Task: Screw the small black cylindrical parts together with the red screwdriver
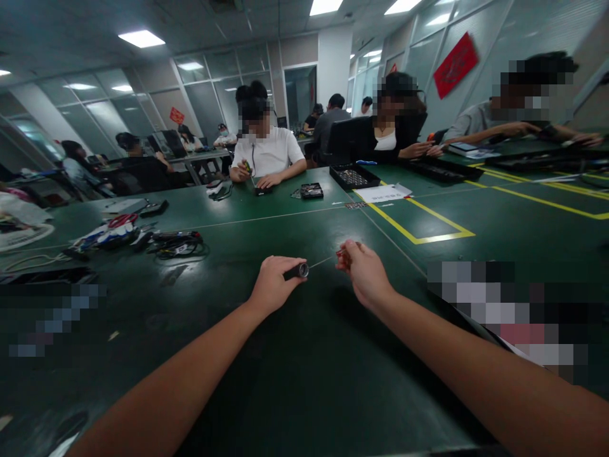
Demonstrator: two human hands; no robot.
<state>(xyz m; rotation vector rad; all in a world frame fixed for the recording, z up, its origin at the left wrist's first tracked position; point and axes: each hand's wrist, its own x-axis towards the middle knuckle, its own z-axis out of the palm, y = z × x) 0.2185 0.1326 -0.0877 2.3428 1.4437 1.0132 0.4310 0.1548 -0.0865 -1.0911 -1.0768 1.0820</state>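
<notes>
Above the green tabletop (266, 381), my left hand (273, 282) is closed around a short black flashlight-like tube (295, 271), its round glassy end facing right and toward me. My right hand (364, 270) grips the reddish handle of a thin screwdriver (323, 261). The slim metal shaft points left, and its tip is close to the tube's round end; whether they touch I cannot tell. My right fingers hide most of the handle.
A pile of cables and tools (176, 244) lies at the left. Across the table sit a black parts tray (354, 176), a white sheet (387, 193) and a small open case (311, 190). Yellow tape (442, 238) marks the right side. Several co-workers sit around.
</notes>
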